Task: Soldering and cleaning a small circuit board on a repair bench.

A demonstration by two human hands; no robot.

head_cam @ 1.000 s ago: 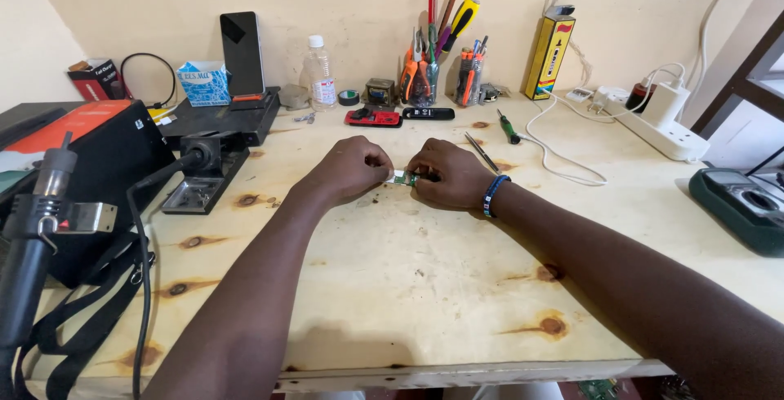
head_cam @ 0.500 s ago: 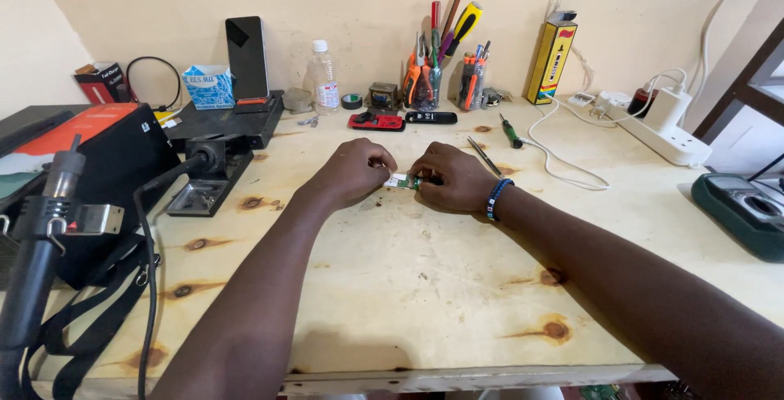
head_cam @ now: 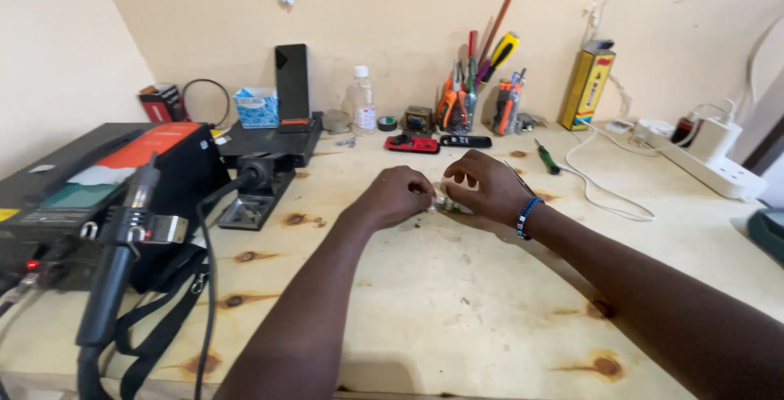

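Pinching small part [head_cam: 443, 201] crosswise, both hands

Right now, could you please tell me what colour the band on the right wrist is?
The wristband is blue with dark sections, seen best in the head view.

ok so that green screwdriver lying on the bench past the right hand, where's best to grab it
Probably by the green handle of the green screwdriver, coming from above. It lies flat on the wooden bench, apart from the right hand, with the white cable close on its far side, so a side approach risks snagging.
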